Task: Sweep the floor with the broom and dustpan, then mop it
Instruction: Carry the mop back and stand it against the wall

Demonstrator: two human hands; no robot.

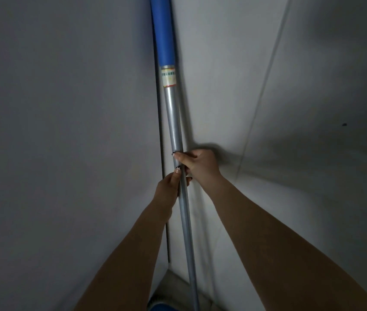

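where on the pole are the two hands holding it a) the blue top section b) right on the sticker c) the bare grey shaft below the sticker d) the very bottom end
c: the left hand and right hand both wrap the pole on its grey shaft, well below the sticker and blue section.

one view only, head-mounted: looks forward and down along the metal pole (176, 122), into the wall corner (160, 131) just left of the pole; near, pole spans frame top to bottom.
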